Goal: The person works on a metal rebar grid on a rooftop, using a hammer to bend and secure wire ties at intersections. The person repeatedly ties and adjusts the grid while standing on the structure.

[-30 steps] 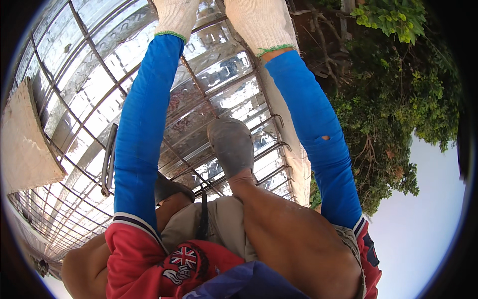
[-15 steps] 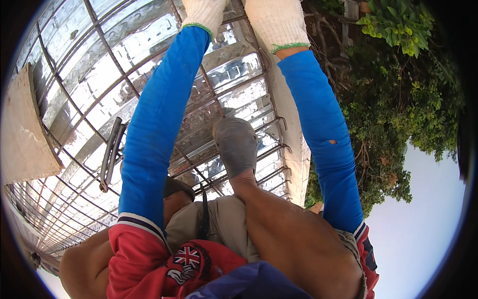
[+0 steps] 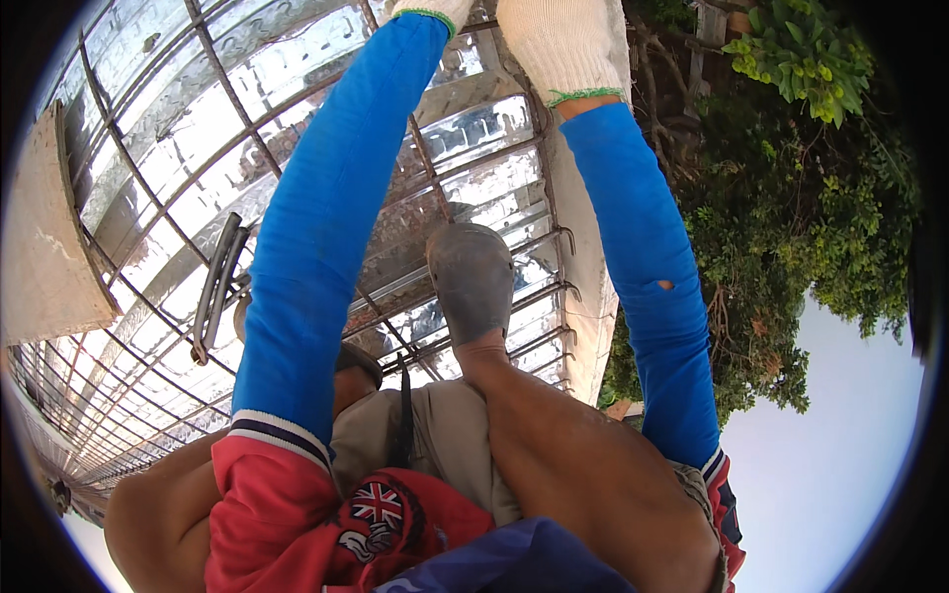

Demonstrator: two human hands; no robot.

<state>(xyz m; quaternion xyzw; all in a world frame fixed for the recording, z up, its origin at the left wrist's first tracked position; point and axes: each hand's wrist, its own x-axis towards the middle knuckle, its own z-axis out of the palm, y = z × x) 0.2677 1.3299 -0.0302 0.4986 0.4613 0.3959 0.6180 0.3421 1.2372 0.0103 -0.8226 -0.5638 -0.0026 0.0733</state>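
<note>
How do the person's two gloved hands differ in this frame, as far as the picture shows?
The left hand is almost wholly cut off by the top edge, only its glove cuff showing; the right hand shows far more glove. The left cuff's green trim sits higher than the right's. Both wear white knit gloves over blue sleeves, reaching toward the rebar grid.

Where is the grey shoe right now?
In the head view the grey shoe sits near the centre, between the two blue sleeves, planted on the rebar grid over shiny metal sheeting.

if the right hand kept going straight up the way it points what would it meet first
Most likely the rebar grid over the shiny metal sheeting; the gloved right hand runs out of the picture's top edge, so depth and contact are unclear.
</note>
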